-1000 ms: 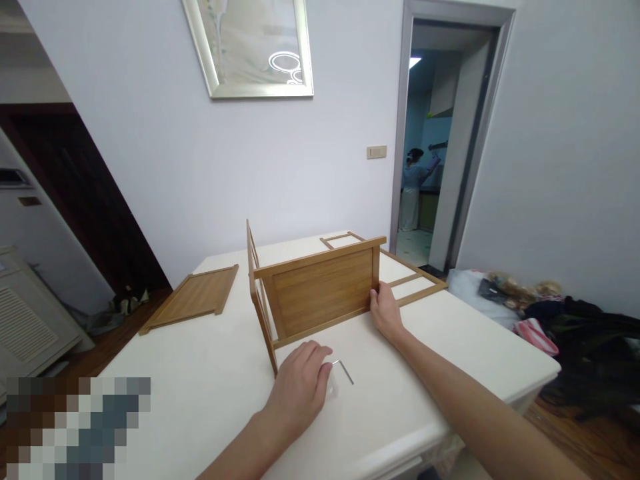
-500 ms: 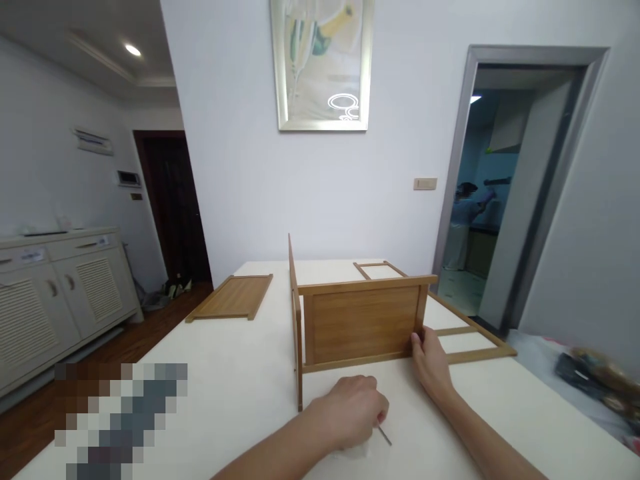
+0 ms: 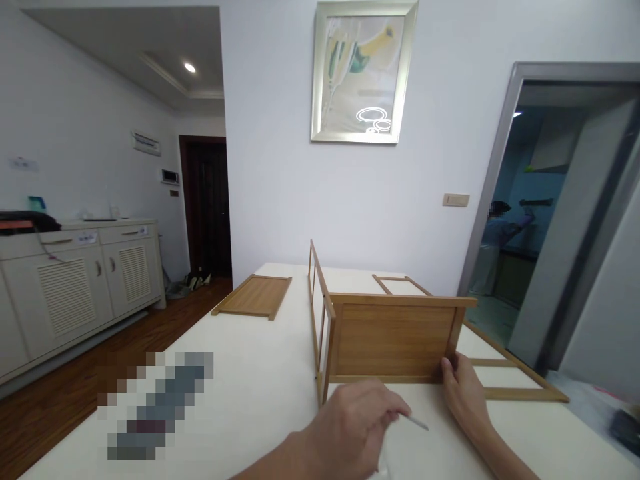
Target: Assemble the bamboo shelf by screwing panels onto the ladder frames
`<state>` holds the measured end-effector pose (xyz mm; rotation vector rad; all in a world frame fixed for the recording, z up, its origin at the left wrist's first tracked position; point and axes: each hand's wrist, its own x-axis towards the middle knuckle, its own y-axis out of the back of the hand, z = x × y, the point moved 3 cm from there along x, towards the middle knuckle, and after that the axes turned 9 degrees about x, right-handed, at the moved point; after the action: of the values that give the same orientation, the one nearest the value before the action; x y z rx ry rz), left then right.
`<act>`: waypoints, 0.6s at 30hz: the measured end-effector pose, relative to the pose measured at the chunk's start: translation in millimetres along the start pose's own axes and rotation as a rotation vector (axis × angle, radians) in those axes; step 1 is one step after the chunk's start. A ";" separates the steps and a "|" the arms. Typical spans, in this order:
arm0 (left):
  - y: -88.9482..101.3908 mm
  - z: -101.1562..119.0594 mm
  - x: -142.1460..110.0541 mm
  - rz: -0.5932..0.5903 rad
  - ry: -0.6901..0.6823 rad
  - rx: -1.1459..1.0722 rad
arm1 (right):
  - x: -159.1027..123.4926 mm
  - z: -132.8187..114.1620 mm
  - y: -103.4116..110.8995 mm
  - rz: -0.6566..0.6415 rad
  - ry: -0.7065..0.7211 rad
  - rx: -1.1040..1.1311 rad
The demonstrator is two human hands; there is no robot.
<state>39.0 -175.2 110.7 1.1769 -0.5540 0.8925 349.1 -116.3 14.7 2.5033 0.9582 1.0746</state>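
Note:
My left hand (image 3: 357, 427) is closed on a thin metal rod (image 3: 419, 423), whose free end points right; a hex key is possible, but its other end is hidden. Something whitish shows under that hand, too little to name. My right hand (image 3: 466, 393) grips the lower right end of a brown wooden panel (image 3: 393, 340), thumb on the near face. The panel stands on its long edge. At its left end it meets an upright wooden side frame (image 3: 316, 307) with crossbars; my left hand is just in front of that corner.
Another wooden panel (image 3: 257, 295) lies flat at the table's far left. A flat wooden frame (image 3: 530, 395) lies behind my right hand, its far end showing behind the panel. A blurred-out dark item (image 3: 165, 407) is on the white table (image 3: 250, 373). Through the doorway stands a person (image 3: 495, 233).
My view has swung left, so everything sits farther right. My left hand has turned, and the rod now points more sideways than down. My right hand keeps its grip on the panel.

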 end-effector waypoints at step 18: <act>37.0 -168.5 -75.3 0.201 0.867 0.212 | -8.4 -11.8 10.9 0.213 0.201 -0.093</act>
<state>-45.8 -34.1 19.3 0.8082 0.1389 1.5383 341.5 -130.4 23.2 2.4990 0.6808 1.4238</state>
